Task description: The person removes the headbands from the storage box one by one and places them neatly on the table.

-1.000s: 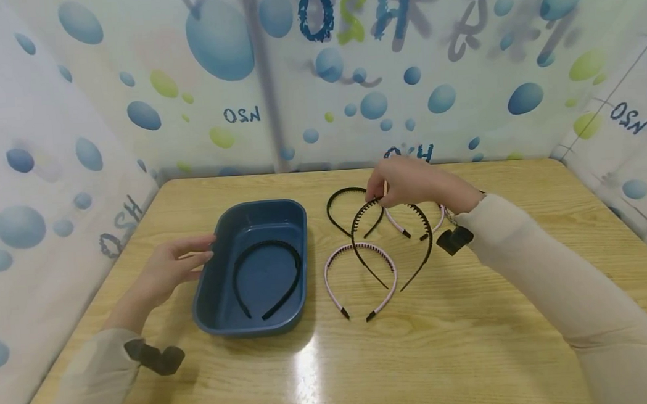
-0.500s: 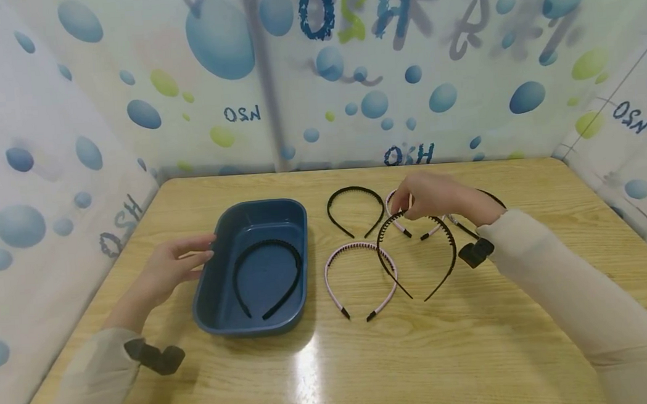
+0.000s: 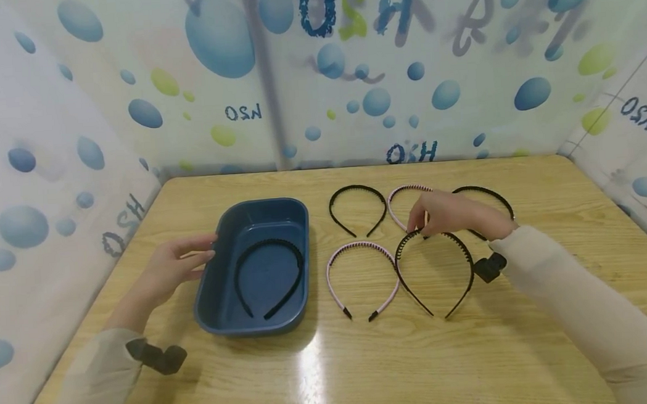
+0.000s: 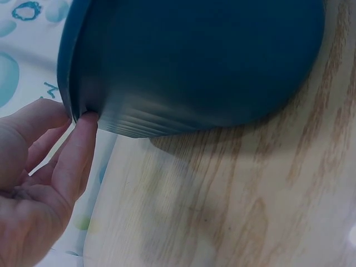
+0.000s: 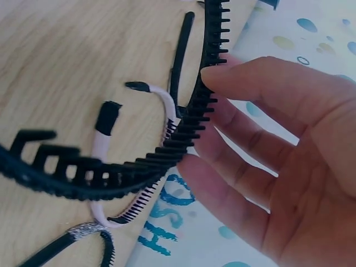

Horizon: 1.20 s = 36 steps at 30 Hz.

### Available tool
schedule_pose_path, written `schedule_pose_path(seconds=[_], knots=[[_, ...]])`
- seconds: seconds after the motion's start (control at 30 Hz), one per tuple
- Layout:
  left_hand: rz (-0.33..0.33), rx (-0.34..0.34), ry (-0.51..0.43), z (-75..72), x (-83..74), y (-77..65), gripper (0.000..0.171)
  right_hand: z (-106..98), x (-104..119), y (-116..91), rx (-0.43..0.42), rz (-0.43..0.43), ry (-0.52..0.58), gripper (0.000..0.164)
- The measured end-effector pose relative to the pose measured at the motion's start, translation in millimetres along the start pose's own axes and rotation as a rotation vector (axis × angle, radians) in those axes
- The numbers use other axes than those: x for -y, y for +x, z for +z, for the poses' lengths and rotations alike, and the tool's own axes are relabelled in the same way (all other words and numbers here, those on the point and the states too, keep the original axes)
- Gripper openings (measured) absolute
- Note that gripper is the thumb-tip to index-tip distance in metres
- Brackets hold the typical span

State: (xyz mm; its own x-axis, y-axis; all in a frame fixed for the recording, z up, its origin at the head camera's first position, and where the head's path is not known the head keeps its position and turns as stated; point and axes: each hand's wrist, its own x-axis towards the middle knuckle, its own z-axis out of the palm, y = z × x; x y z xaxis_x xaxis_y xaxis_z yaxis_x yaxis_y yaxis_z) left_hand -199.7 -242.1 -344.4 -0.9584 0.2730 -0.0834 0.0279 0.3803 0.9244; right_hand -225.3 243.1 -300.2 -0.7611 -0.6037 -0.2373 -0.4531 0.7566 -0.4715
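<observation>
In the head view, my left hand (image 3: 174,267) is at the left side of a blue plastic basin (image 3: 297,228), its fingertips right at the rim. The left wrist view shows that hand's digits on either side of the basin's rim (image 4: 69,72). Inside the basin lies one black headband (image 3: 296,253). My right hand (image 3: 446,212) holds a toothed black headband (image 3: 471,273) by the top of its arch, ends pointing down. In the right wrist view, thumb and fingers pinch this headband (image 5: 172,147). A pink headband (image 3: 331,288) lies just left of it.
Behind, on the wooden table (image 3: 229,387), are a black headband (image 3: 332,211), a pink headband (image 3: 392,207) partly hidden by my right hand, and another black headband (image 3: 495,194) partly behind my forearm. A bubble-printed curtain (image 3: 323,103) stands beyond the table's back edge.
My right hand has moved right and toward me with the black headband, uncovering the headbands at the back. The left hand and the basin stay where they were.
</observation>
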Motion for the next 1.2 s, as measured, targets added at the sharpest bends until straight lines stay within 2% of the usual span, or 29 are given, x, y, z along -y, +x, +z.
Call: schedule_pose_path(seconds=[0.4, 0.57, 0.8, 1.2], knots=[[-0.011, 0.012, 0.021, 0.4, -1.4, 0.2, 0.053, 10.7, -13.2, -1.7, 0.05, -0.021, 0.068, 0.02], [-0.006, 0.008, 0.006, 0.5, -0.8, -0.2, 0.052, 14.0, -17.2, 0.2, 0.052, -0.046, 0.084, 0.019], [0.004, 0.003, -0.02, -0.3, 0.0, -1.1, 0.051, 18.7, -22.7, 3.8, 0.05, -0.039, 0.101, 0.02], [-0.01, 0.004, 0.007, 0.0, 1.9, 0.3, 0.054, 25.0, -28.3, 6.6, 0.05, -0.045, 0.104, 0.019]])
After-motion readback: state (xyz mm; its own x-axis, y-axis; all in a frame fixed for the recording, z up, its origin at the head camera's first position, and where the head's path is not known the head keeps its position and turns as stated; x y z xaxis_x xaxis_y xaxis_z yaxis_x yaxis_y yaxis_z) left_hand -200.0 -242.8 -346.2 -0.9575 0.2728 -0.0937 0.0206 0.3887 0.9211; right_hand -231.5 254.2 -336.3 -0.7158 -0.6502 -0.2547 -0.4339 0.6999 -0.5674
